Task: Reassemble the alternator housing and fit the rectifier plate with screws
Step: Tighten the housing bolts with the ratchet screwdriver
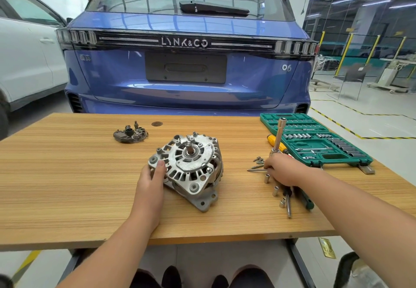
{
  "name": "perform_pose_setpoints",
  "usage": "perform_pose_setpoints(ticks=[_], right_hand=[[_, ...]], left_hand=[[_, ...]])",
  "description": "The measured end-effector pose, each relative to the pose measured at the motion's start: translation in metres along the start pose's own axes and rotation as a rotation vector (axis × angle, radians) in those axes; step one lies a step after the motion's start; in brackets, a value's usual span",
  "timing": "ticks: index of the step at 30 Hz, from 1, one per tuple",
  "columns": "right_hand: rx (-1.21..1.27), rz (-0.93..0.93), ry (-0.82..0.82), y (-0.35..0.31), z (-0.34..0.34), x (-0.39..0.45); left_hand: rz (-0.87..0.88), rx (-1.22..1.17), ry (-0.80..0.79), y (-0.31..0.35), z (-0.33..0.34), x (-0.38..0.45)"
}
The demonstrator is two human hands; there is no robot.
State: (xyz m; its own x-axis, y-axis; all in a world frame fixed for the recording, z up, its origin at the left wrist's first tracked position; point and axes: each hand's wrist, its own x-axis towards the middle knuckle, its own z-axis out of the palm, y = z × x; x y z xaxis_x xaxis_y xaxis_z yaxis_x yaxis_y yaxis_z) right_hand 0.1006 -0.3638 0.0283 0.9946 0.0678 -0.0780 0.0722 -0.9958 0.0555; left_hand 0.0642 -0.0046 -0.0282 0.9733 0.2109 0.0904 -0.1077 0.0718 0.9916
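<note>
The silver alternator housing [191, 168] lies tilted in the middle of the wooden table [67, 175], its shaft end facing up. My left hand [150, 179] holds its left edge, thumb on the rim. The dark rectifier plate [130, 133] lies apart at the back left. My right hand [281, 170] rests on the table to the right, fingers curled at the base of an upright silver socket driver [278, 136]. Several long screws [256, 166] lie just left of that hand.
An open green socket set case [315, 139] lies at the table's right rear. A yellow-handled screwdriver [275, 142], loose sockets [275, 191] and an extension bar [288, 204] lie near my right hand. A blue car stands behind the table.
</note>
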Motion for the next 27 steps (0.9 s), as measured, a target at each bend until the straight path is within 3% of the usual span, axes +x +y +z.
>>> perform_pose_setpoints(ticks=[8,15,19,27], right_hand=[[0.469,0.044,0.343,-0.026,-0.048,-0.015],[0.988,0.027,0.602,-0.081,-0.092,-0.029],[1.000,-0.018,0.746,-0.102,-0.107,-0.027],[0.864,-0.087,0.752,-0.132,-0.110,-0.009]], left_hand=[[-0.097,0.001,-0.055,0.010,-0.006,0.012],[-0.020,0.152,0.085,0.010,-0.004,-0.003],[0.114,0.376,0.059,0.010,-0.002,-0.012],[0.105,0.265,-0.244,0.008,-0.005,-0.014]])
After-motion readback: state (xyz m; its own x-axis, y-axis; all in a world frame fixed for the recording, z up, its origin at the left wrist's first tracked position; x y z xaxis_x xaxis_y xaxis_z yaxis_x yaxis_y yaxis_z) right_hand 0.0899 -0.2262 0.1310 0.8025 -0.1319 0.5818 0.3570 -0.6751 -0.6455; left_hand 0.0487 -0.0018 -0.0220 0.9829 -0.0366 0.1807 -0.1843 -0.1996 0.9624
